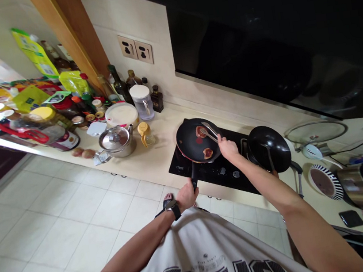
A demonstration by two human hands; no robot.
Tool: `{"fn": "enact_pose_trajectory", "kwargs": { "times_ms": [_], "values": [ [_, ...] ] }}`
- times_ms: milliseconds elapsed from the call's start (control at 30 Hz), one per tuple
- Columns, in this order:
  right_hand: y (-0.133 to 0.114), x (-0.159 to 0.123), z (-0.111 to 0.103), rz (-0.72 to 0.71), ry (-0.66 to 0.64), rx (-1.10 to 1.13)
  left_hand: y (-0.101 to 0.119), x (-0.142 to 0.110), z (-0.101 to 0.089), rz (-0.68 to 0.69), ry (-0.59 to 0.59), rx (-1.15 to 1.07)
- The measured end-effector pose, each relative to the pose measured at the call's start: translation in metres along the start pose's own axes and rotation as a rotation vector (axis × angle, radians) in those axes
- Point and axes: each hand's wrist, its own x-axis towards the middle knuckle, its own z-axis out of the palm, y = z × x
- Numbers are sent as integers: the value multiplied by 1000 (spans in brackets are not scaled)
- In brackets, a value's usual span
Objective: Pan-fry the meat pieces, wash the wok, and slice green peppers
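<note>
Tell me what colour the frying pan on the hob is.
The frying pan is black inside, as the head view shows.

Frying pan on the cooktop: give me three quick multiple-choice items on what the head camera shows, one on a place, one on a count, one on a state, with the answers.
1. Where does the steel pot stand?
A. On the counter, left of the black cooktop
B. On the cooktop
C. On the floor tiles

2. How many pieces of browned food lie in the frying pan?
A. One
B. Two
C. Four

3. What is the left hand doing?
A. Resting on the counter
B. Lifting a pot lid
C. Gripping the pan handle

Answers:
1 A: the pot sits on the counter beside the cooktop.
2 B: two pieces show in the pan.
3 C: the fingers wrap the handle, while the right hand holds a metal utensil over the pan.
</note>
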Motion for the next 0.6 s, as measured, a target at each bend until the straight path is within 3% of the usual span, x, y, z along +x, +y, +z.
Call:
{"fn": "enact_pose_trajectory", "kwargs": {
  "times_ms": [167, 600],
  "values": [
    [-1, 0, 0, 55, 52, 9, 0, -1, 0, -8, 8, 6],
    [8, -7, -8, 36, -50, 25, -3, 1, 4, -11, 20, -11]
  ]
}}
